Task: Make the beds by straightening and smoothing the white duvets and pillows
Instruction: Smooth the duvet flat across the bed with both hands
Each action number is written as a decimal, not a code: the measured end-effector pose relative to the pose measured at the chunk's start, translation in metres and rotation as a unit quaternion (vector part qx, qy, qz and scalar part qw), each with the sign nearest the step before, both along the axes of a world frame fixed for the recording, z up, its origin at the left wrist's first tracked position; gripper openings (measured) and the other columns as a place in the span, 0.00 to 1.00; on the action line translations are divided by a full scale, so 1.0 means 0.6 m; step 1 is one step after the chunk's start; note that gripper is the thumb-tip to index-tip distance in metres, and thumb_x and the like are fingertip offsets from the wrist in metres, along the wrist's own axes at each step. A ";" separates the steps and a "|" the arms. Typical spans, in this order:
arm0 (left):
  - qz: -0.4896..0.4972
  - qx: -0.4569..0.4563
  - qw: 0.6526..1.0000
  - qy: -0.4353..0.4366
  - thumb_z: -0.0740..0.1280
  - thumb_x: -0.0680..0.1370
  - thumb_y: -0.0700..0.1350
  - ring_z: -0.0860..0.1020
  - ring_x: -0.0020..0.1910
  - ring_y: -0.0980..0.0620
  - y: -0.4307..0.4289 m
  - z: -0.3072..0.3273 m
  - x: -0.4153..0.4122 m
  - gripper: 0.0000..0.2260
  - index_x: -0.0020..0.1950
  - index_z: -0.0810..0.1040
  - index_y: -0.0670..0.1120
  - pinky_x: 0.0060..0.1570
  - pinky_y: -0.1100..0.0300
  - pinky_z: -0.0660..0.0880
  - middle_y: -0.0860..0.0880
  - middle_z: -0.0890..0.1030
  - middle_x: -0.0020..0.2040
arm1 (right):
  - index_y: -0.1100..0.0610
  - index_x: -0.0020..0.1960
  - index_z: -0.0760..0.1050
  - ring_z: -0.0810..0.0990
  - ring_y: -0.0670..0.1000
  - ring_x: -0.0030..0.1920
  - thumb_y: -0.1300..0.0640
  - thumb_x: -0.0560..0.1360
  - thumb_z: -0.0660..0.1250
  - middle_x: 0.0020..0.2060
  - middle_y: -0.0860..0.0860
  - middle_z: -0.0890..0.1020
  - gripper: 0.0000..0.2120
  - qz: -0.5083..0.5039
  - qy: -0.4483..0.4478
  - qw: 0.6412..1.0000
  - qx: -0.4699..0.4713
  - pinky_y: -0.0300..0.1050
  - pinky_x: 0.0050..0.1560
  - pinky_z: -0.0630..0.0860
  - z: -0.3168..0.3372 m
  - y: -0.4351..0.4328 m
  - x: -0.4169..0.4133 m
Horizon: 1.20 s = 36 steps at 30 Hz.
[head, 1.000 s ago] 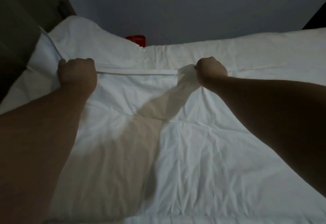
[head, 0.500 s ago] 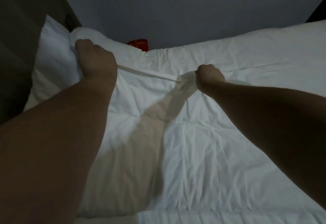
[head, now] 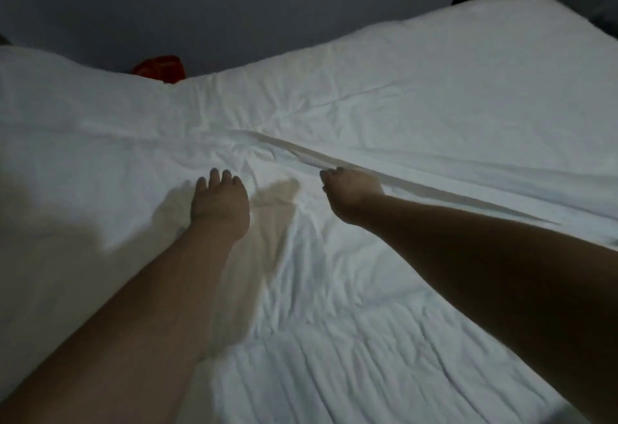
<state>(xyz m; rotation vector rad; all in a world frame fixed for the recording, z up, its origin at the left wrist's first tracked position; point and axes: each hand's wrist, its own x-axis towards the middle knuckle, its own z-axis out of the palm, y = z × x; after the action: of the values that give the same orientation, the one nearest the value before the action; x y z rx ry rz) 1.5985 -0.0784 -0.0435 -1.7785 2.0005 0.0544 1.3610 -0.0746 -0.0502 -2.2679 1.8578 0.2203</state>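
L hand (head: pixel 220 203) flat on duvet (head: pixel 334 290); R hand (head: pixel 351 189) grips it.

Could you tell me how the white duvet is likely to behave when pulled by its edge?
The duvet is probably floppy: it creases widely and folds into a ridge where the right hand grips it. It likely bunches rather than slides whole, wrinkling beside the flat left hand.
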 end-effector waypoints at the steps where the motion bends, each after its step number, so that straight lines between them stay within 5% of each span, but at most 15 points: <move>1: -0.024 -0.006 0.999 0.028 0.58 0.80 0.45 0.53 0.81 0.42 0.012 0.001 -0.043 0.28 0.79 0.58 0.41 0.78 0.46 0.54 0.43 0.58 0.81 | 0.58 0.63 0.72 0.77 0.60 0.61 0.60 0.82 0.57 0.60 0.57 0.78 0.11 0.003 0.000 1.000 -0.001 0.51 0.53 0.73 -0.001 0.024 -0.035; 4: -0.106 -0.009 0.987 0.123 0.57 0.81 0.43 0.50 0.82 0.44 0.068 0.022 -0.212 0.30 0.82 0.53 0.42 0.79 0.49 0.50 0.44 0.53 0.82 | 0.60 0.70 0.67 0.70 0.59 0.68 0.60 0.81 0.59 0.68 0.57 0.74 0.18 -0.035 0.014 0.999 0.001 0.51 0.68 0.69 0.008 0.114 -0.182; 8: -0.167 0.004 0.961 0.218 0.56 0.82 0.41 0.47 0.82 0.47 0.174 0.063 -0.429 0.30 0.83 0.49 0.43 0.80 0.54 0.47 0.46 0.49 0.83 | 0.62 0.80 0.56 0.59 0.59 0.79 0.56 0.84 0.57 0.79 0.59 0.62 0.27 -0.136 0.007 0.991 0.016 0.49 0.76 0.57 0.046 0.258 -0.388; 16: -0.203 0.037 0.936 0.284 0.56 0.83 0.40 0.46 0.82 0.52 0.376 0.097 -0.810 0.29 0.83 0.50 0.46 0.80 0.58 0.46 0.50 0.48 0.84 | 0.61 0.82 0.50 0.52 0.56 0.81 0.53 0.86 0.52 0.81 0.57 0.55 0.28 -0.278 -0.038 0.959 0.035 0.48 0.79 0.52 0.095 0.521 -0.807; 23: -0.273 0.078 0.919 0.274 0.54 0.85 0.41 0.50 0.82 0.51 0.509 0.105 -1.122 0.26 0.83 0.54 0.47 0.78 0.60 0.48 0.49 0.55 0.83 | 0.61 0.82 0.51 0.53 0.57 0.81 0.53 0.86 0.53 0.81 0.58 0.55 0.28 -0.323 -0.069 0.942 0.062 0.50 0.79 0.52 0.129 0.729 -1.085; 27: -0.287 0.124 0.916 0.250 0.55 0.86 0.44 0.65 0.76 0.47 0.535 0.109 -1.261 0.23 0.81 0.60 0.51 0.75 0.57 0.59 0.47 0.69 0.77 | 0.59 0.83 0.51 0.52 0.55 0.81 0.54 0.86 0.50 0.82 0.56 0.54 0.27 -0.354 -0.085 0.928 0.084 0.48 0.79 0.52 0.128 0.798 -1.206; 36: -0.375 0.174 0.895 0.169 0.61 0.80 0.39 0.76 0.62 0.44 0.469 0.038 -1.561 0.21 0.73 0.71 0.51 0.60 0.49 0.76 0.46 0.78 0.63 | 0.61 0.82 0.50 0.52 0.55 0.81 0.58 0.86 0.50 0.82 0.56 0.54 0.26 -0.394 -0.092 0.905 0.133 0.47 0.79 0.50 0.071 0.784 -1.414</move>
<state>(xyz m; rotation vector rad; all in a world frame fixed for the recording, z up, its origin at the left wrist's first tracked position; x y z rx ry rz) 0.6621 0.2032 -0.0207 -0.7324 2.5920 0.4665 0.5126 0.3957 -0.0077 -1.1808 2.2834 0.1109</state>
